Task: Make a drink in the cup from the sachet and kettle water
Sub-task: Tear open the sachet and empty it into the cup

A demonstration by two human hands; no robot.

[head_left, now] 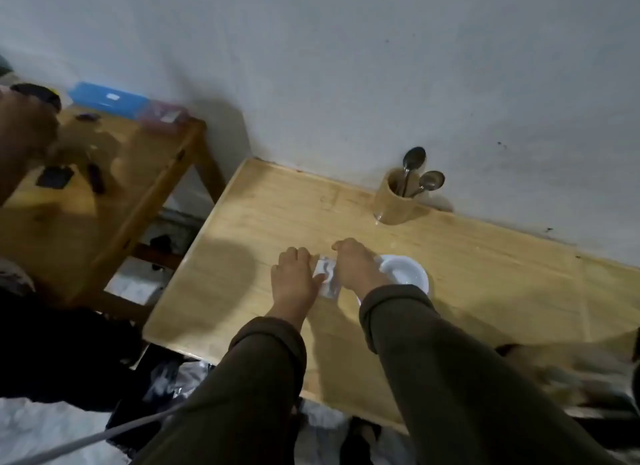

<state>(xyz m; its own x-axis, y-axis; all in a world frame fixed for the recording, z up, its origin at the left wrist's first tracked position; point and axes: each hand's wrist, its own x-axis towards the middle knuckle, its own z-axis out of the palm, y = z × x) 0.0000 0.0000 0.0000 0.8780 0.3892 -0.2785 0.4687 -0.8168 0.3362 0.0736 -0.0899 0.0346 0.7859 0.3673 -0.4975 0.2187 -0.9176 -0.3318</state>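
A small silvery sachet (pixel 327 277) is held between both hands above the light wooden table (pixel 263 222). My left hand (pixel 294 277) pinches its left edge and my right hand (pixel 353 267) pinches its top right edge. Just right of the hands stands a white cup (pixel 407 272), partly hidden by my right wrist; its inside looks white. No kettle is in view.
A wooden holder (pixel 394 201) with two metal spoons (pixel 414 163) stands against the wall at the back. A second wooden table (pixel 114 174) at the left carries a blue box (pixel 107 99) and small dark items. A blurred object (pixel 568 371) lies at the right front edge.
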